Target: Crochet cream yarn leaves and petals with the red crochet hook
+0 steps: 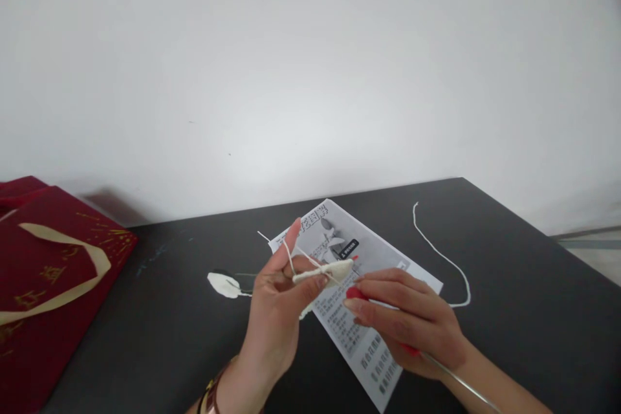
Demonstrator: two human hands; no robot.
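My left hand (pixel 276 310) pinches a small off-white crocheted piece (pixel 339 268) between thumb and fingers, with a strand of white yarn (pixel 287 252) looped over the raised index finger. Closed around a crochet hook (pixel 356 294) with red grip parts, my right hand (pixel 412 317) is just right of the piece. The hook's thin tip points at the piece; whether it passes through a stitch is too small to tell. Its metal shaft sticks out below the palm, toward the lower right.
Under both hands a printed instruction sheet (pixel 359 220) lies on the black table (pixel 169 323). A white leaf-shaped crocheted piece (pixel 224 285) lies to the left, and a loose yarn end (pixel 439 252) curves at right. A red gift bag (pixel 63 272) stands far left; a white wall rises behind.
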